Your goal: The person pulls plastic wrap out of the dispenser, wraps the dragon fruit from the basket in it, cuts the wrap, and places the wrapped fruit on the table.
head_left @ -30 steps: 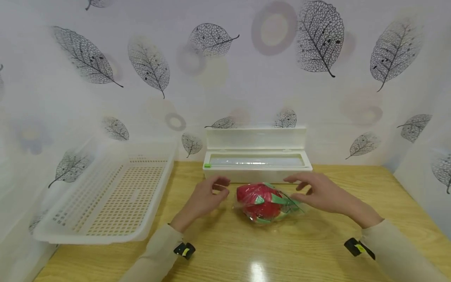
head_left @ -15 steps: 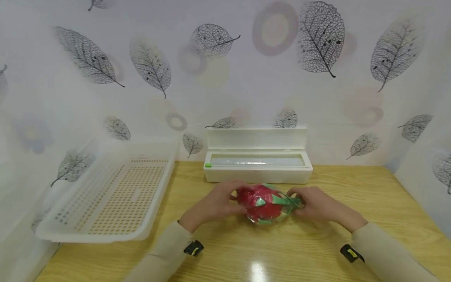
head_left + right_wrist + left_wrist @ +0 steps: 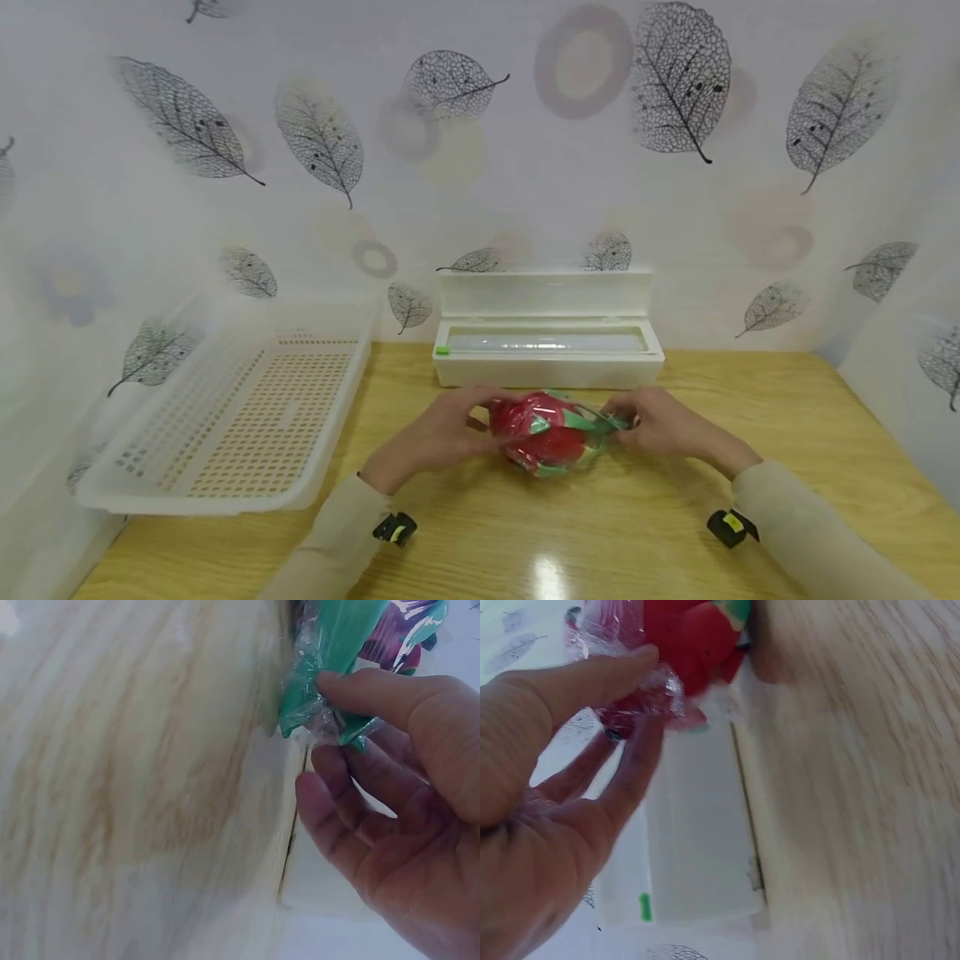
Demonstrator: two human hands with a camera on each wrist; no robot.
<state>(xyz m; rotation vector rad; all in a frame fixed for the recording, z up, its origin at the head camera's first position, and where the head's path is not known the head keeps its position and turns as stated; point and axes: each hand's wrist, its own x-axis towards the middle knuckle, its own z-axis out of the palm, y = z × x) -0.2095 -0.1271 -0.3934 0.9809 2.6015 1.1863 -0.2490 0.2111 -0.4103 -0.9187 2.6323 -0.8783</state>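
A red dragon fruit [image 3: 551, 433] with green leafy tips, wrapped in clear cling film, lies between my two hands in the head view. My left hand [image 3: 442, 429] pinches the film at its red end; the left wrist view shows thumb and fingers on the crinkled film [image 3: 619, 645]. At the green end, my right hand [image 3: 663, 425] pinches the leaf tips [image 3: 341, 645] and gathered film between thumb and fingers. Just behind the fruit stands a white cling film dispenser [image 3: 551, 372], its lid raised and a film roll [image 3: 547, 343] inside.
On the left of the wooden table [image 3: 480, 533] sits a white plastic basket [image 3: 300, 492] with a perforated bottom. A leaf-patterned cloth [image 3: 480, 183] hangs behind the dispenser. The dispenser has a small green slider [image 3: 442, 351] at its left end.
Both hands have closed in from either side and taken hold of the wrapped dragon fruit's ends. Since then the fruit has shifted slightly left with them.
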